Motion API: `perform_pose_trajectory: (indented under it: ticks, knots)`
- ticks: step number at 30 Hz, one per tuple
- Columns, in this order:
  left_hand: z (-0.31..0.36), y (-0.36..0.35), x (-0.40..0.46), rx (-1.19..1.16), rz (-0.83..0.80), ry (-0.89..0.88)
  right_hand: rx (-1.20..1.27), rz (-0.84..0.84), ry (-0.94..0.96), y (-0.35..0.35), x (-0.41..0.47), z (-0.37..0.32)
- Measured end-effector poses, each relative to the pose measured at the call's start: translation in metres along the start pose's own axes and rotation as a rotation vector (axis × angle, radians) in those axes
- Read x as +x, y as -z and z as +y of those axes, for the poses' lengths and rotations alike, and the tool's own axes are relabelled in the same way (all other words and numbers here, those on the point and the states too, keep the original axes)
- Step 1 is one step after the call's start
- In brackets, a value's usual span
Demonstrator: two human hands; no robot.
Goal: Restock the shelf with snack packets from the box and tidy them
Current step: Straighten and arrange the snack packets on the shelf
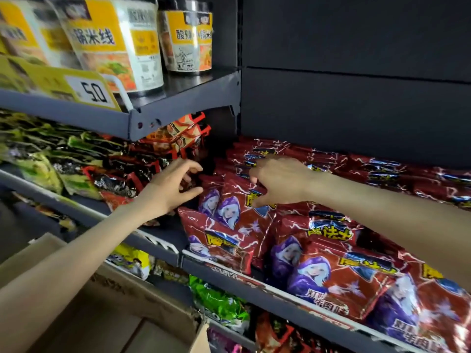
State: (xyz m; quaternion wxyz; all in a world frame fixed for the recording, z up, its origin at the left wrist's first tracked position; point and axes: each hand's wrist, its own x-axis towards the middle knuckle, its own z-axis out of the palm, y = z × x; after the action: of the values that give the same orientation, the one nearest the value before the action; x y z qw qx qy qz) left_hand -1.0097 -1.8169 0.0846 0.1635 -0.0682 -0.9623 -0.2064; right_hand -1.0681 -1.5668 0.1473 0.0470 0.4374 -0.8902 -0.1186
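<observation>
Nearest to the camera, the cardboard box (107, 314) stood low at the left, its flap open; what lay inside it could not be seen, so how many packets were left I cannot tell. Just beyond it, the front rail of the shelf (254, 291) held a row of red snack packets (339, 281) standing nearly upright, long axis top to bottom, printed faces turned toward the aisle and leaning a little back. Farther in, both hands reached over this row; the left hand (173, 186) hovered with relaxed, slightly curled fingers and held nothing, beside the gap at the left end of the red row; the right hand (277, 183) had its fingers bent down onto the tops of the middle packets, but whether it pinched one I cannot tell. Behind them, more red packets lay flat in stacks to the back wall; the shelf looked mostly filled, so I judge the restocking far advanced and mainly straightening left.
</observation>
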Motion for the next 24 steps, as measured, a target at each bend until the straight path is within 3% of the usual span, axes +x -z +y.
perform_pose_trajectory:
  ticks: [3, 6, 8, 10, 13, 18, 22, 24]
  knots:
    - [-0.014, 0.000, -0.018, -0.258, -0.087, 0.151, -0.008, 0.011, 0.025, -0.002, 0.009, -0.005]
    - [-0.005, 0.013, -0.044, -0.586, -0.119, 0.108, 0.083, 0.009, 0.042, -0.004, 0.016, -0.008]
    - [0.008, 0.017, -0.062, -0.598, -0.216, 0.023, 0.150, 0.010, 0.060, -0.001, 0.019, -0.013]
    - [0.016, 0.013, -0.072, -0.463, -0.276, -0.037, 0.172, 0.055, 0.082, 0.003, 0.021, -0.018]
    - [0.019, 0.000, -0.075, -0.307, -0.219, -0.002, 0.236, 0.069, 0.107, 0.007, 0.024, -0.028]
    - [0.014, -0.004, -0.064, -0.535, -0.027, 0.191, 0.315, -0.081, 0.126, -0.002, 0.042, -0.045]
    - [0.018, 0.001, -0.056, -0.652, -0.001, 0.236, 0.560, 0.097, 0.066, -0.007, 0.053, -0.044]
    - [0.021, -0.001, -0.055, -0.679, -0.049, 0.256, 0.511, 0.103, 0.075, -0.011, 0.056, -0.044]
